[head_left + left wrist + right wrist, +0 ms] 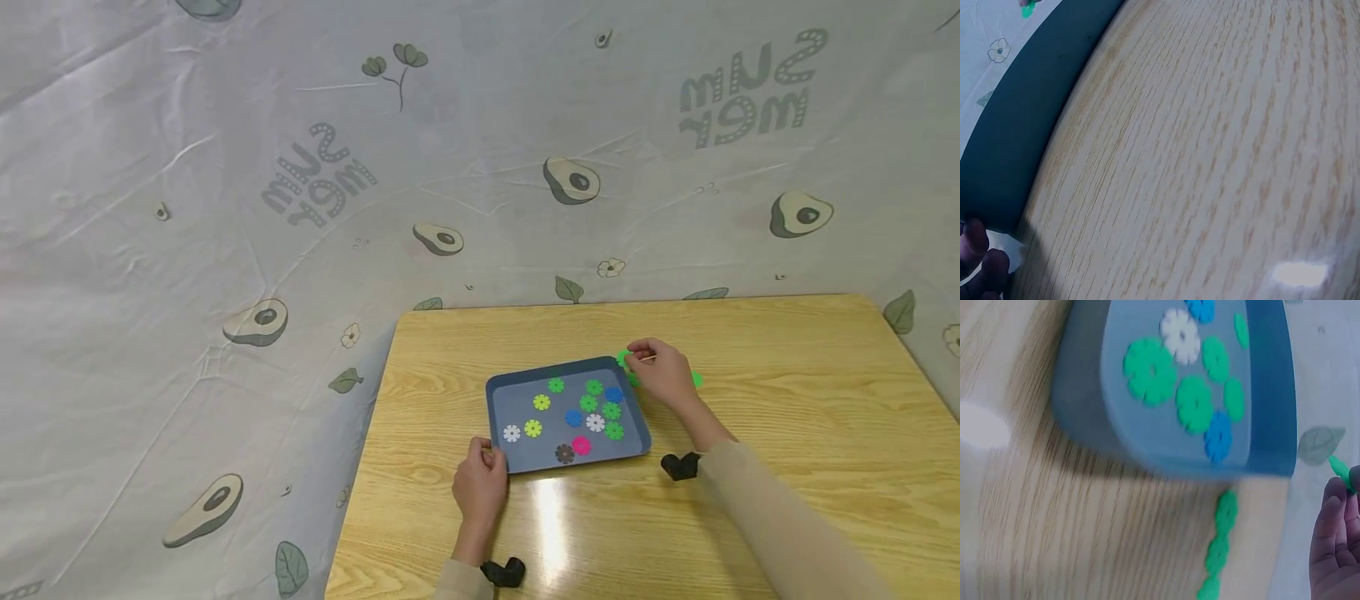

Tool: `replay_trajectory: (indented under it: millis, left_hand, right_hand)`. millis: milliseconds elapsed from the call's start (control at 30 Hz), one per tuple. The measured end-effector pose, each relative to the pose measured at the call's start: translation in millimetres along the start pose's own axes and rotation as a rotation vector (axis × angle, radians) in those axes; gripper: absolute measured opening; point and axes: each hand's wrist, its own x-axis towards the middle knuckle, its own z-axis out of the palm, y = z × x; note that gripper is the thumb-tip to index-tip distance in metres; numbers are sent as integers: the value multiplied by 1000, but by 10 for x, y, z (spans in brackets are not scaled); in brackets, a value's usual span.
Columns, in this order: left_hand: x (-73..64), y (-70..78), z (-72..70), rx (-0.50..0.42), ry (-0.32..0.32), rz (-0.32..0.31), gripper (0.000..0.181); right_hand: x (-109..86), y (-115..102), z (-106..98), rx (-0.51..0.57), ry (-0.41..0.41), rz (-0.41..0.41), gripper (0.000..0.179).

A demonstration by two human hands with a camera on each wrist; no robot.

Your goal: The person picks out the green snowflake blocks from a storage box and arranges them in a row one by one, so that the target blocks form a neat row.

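Observation:
A blue-grey tray (528,456) lies on the table with several notched, flower-shaped plastic discs in it: green discs (614,431), yellow, blue and white ones, a pink disc (581,446) and a dark disc (564,454). My left hand (480,486) grips the tray's near left corner; its fingertips (974,240) show against the tray wall (1029,112) in the left wrist view. Beyond the tray's far right corner, my right hand (663,372) pinches a green disc (1340,470) between thumb and fingers, raised off the table. Below it lies a row of green discs (1217,553), partly hidden by this hand in the head view.
The wooden table (810,400) reaches to a wall covering (495,167) printed with avocados and leaves at its back and left. A black wrist strap piece (681,467) sits at the right sleeve, another black piece (504,572) at the left wrist.

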Motion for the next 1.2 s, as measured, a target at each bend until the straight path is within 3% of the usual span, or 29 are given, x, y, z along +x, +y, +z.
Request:
replay_trajectory:
  millis: [300,700,1200]
  left_hand:
    - [-9,65,-49,7,8,-2,10]
    - [12,125,-112,13,16,5,4]
    - [13,131,-110,23,-3,-14,7]
  right_hand:
    - [-30,295,-275,-27,22,44,37]
    - [-53,618,-599,-66,43,130,42]
    - [-120,917,-786,-104,39,217,44]
